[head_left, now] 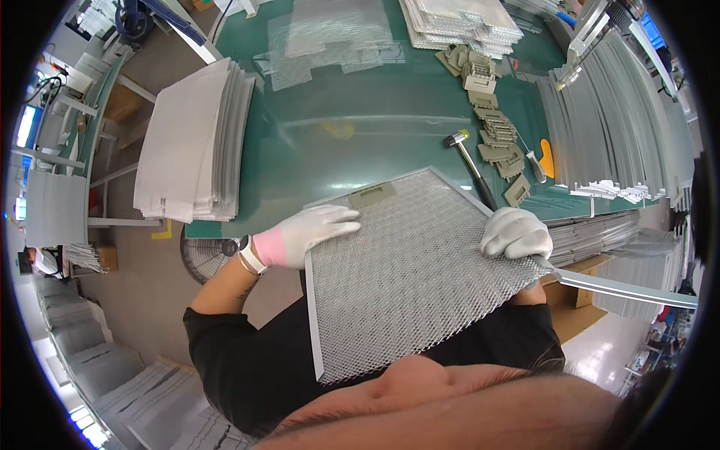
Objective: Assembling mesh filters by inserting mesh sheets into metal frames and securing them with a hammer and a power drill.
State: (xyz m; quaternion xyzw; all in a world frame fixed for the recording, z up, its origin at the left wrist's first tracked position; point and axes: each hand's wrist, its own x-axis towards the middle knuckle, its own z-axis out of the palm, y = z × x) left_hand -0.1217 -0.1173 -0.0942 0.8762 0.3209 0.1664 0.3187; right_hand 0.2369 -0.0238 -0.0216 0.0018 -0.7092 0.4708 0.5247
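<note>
Head view (only one). Landmark = green table point(300, 150).

Mesh panel point(405, 277): at table's near edge, far part overlapping it, rest out over person's lap side, tilted. Silver wire mesh, thin metal frame on the L & far sides; near-R side shows bare mesh. Olive plate point(373, 196) set at its far edge.

Handling (est.): light for its size; frame fairly stiff, mesh springy, prob. dents/bends under a hard squeeze. Bare mesh edge looks scratchy, may snag gloves. Best hold: framed edges, nr corners; avoid pressing mid-mesh.

L hand point(319, 229), gloved: fingers laid nearly straight over panel's L edge, just off table's near side; thumb hidden, can't tell if pinching. R hand point(517, 234), gloved: fingers curled tight, grasping panel's R corner, by table's near-R. Metal strip point(622, 286) runs out from there, past table's near-R corner; can't tell if joined to panel or also gripped.

Around: hammer point(469, 161) on table's R half, handle end v. close to panel & R hand, most in the way. Beyond it, nr table's R side: loose olive plates point(499, 135), screwdriver point(536, 166). Tall panel stack point(607, 112) on table's R edge; white sheet stack point(180, 142) at its L edge; clear wrap point(330, 37) at far side.
</note>
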